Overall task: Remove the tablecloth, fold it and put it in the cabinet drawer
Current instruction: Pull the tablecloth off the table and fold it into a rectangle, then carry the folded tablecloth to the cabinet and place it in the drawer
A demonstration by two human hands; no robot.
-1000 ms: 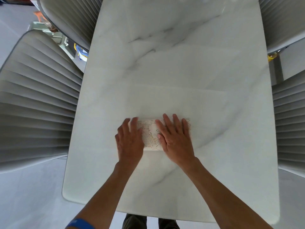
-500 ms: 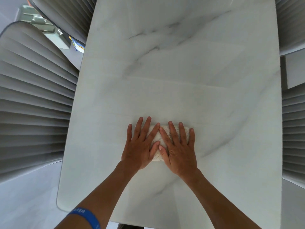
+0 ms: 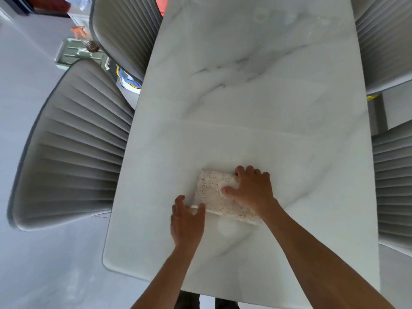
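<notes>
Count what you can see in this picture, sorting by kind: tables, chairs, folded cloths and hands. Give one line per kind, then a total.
Tables: 1, the marble table.
Chairs: 4, two left, two right.
Folded cloths: 1, the lace tablecloth.
Hands: 2, the left hand and the right hand.
Total: 8.

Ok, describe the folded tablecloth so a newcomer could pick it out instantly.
Find the white marble table between the grey ribbed chairs. Near its close end lies the folded tablecloth, a small cream lace rectangle gripped by the right hand. It is the only textured thing there.
</notes>
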